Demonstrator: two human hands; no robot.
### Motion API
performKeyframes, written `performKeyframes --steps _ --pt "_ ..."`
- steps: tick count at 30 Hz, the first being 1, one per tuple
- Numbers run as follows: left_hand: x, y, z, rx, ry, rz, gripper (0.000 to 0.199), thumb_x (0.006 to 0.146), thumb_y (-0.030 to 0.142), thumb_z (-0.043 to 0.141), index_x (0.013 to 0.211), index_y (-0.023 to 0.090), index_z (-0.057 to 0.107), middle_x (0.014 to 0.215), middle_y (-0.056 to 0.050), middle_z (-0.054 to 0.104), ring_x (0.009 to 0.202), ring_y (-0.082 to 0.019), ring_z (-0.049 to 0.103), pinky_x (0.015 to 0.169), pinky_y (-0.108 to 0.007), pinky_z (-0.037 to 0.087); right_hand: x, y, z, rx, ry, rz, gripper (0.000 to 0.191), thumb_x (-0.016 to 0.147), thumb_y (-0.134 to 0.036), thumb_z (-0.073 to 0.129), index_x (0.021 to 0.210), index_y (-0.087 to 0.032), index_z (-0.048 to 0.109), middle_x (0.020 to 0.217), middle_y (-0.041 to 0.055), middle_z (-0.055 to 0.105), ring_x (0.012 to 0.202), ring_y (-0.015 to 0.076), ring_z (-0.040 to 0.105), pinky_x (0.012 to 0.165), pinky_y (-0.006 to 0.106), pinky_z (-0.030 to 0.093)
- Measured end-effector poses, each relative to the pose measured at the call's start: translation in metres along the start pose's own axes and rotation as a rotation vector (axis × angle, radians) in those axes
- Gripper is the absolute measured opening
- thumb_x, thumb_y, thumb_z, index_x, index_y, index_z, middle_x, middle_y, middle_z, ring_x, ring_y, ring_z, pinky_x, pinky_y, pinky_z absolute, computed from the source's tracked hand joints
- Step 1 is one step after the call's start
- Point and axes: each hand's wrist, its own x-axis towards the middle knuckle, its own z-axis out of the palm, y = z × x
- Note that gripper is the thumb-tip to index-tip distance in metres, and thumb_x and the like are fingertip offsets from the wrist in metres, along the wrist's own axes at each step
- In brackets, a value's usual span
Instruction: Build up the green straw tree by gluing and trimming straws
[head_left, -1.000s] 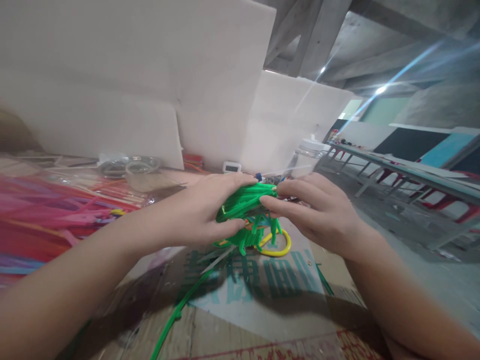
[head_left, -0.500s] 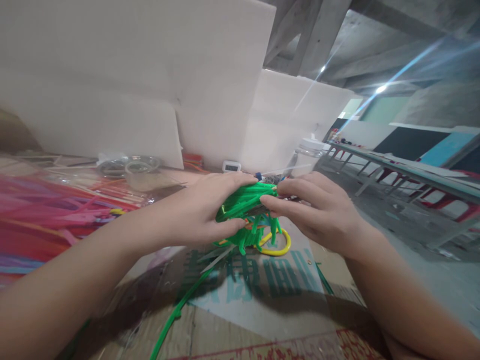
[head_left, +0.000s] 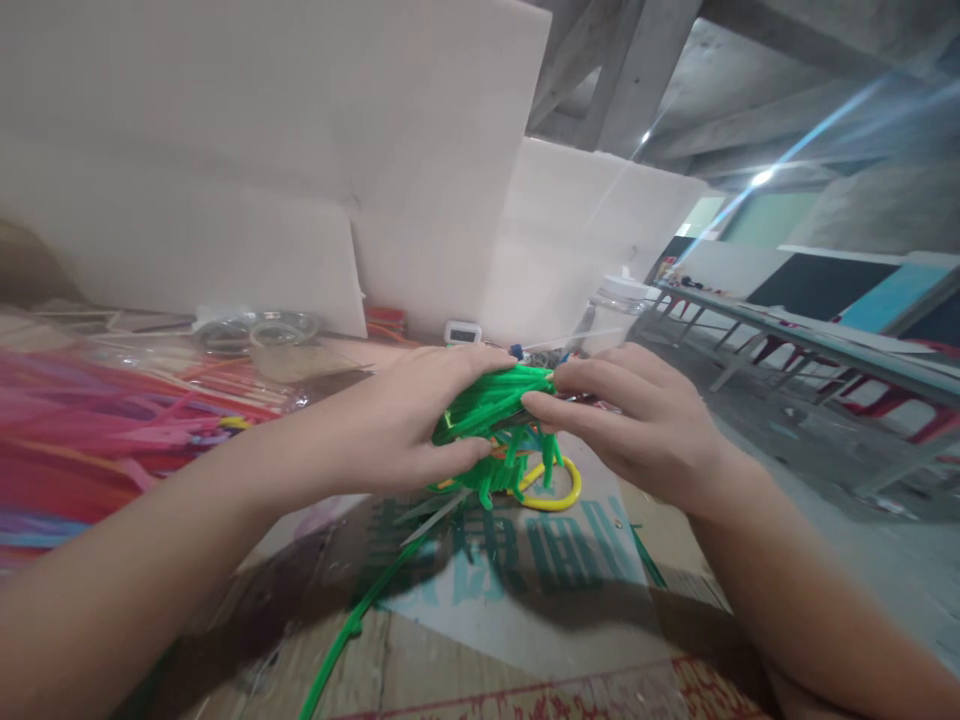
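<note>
A bundle of green pipe cleaners (head_left: 499, 395), wound close together, is held above the table between both hands. My left hand (head_left: 409, 415) wraps its left side, thumb below and fingers over the top. At its right end, my right hand (head_left: 637, 425) pinches the bundle between thumb and fingers; the exact spot under the fingertips is hidden. Short green ends hang beneath the bundle. Scissors with a yellow handle (head_left: 571, 487) lie below, their blades (head_left: 435, 520) pointing left. One long green pipe cleaner (head_left: 352, 625) trails toward the front edge.
Pink and red pipe cleaners (head_left: 97, 430) are heaped at the left. Rolls of clear tape (head_left: 281, 332) and a small white digital timer (head_left: 463, 333) stand at the back, near a clear jar (head_left: 619, 310). White boards (head_left: 435, 180) rise behind. A long table (head_left: 810, 325) with red stools is farther right.
Almost nothing differs. Both hands keep their hold on the green bundle, with only a very slight shift of the right fingers.
</note>
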Motion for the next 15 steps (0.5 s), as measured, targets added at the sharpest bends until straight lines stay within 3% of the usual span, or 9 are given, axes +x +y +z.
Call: performKeyframes --steps 9,15 --pt "-0.0014 -0.0050 0.0012 0.016 0.006 0.012 0.067 0.089 0.037 0.062 0.148 0.020 0.036 0.149 -0.010 0.050 0.133 -0.028 0.052 0.112 -0.045 0.044 -0.0018 0.0040 -0.0083 0.024 0.033 0.064 0.020 0.093 -0.014 0.061 0.112 -0.019 0.063 0.097 0.0079 0.068 0.084 0.0178 0.059 0.071 0.031 0.047" --pt "-0.0013 -0.0056 0.0012 0.003 0.009 0.001 0.068 0.088 0.036 0.063 0.149 0.021 0.036 0.150 -0.010 0.050 0.133 -0.029 0.052 0.112 -0.046 0.044 -0.0037 0.0041 -0.0088 -0.009 0.009 0.035 0.022 0.093 -0.011 0.059 0.114 -0.018 0.061 0.098 0.0081 0.067 0.087 0.0187 0.059 0.073 0.033 0.046"
